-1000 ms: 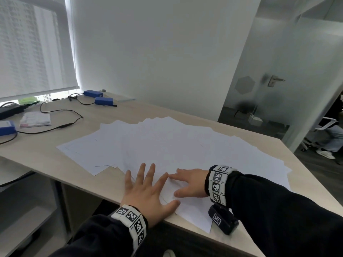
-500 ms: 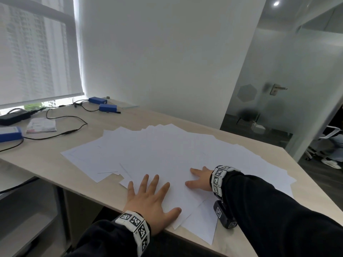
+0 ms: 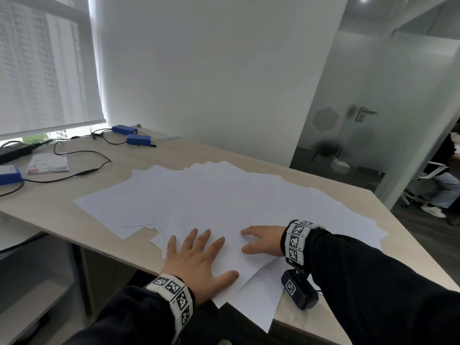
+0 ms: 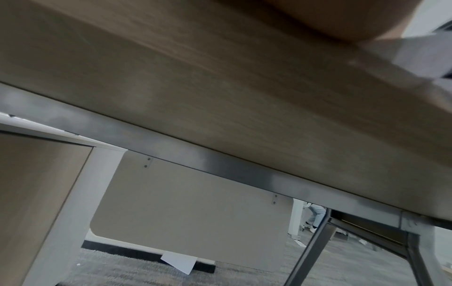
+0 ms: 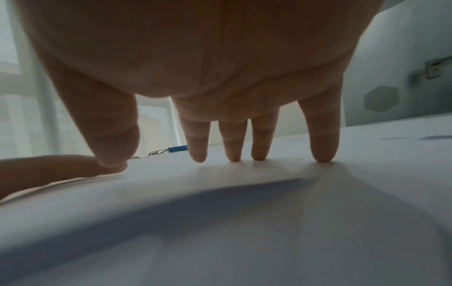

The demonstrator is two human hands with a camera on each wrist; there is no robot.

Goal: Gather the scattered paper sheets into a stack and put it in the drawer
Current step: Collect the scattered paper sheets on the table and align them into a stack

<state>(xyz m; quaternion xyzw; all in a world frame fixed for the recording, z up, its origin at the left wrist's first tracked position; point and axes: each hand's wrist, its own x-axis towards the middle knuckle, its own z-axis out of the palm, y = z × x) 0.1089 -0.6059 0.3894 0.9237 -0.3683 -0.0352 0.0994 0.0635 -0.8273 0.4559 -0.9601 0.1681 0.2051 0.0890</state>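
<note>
Several white paper sheets (image 3: 224,200) lie fanned and overlapping across the light wood desk (image 3: 62,212). Some overhang its front edge (image 3: 258,312). My left hand (image 3: 199,257) lies flat on the near sheets with its fingers spread. My right hand (image 3: 258,241) is just to its right, pointing left. In the right wrist view the right hand's straight fingertips (image 5: 322,156) press on the top sheet (image 5: 244,180), which bulges up below them. The left wrist view looks under the desk; one sheet (image 4: 179,264) lies on the carpet there. No drawer is plainly in view.
Blue boxes (image 3: 138,139) (image 3: 10,174), black cables (image 3: 82,155) and a booklet (image 3: 47,163) sit on the desk's far left. A lower cabinet (image 3: 25,282) adjoins the desk on the left. A glass door (image 3: 368,115) and a seated person (image 3: 445,185) are off to the right.
My right hand has slid to the right, away from the left hand. The near sheets have shifted and turned under both hands. The left hand stays flat in place.
</note>
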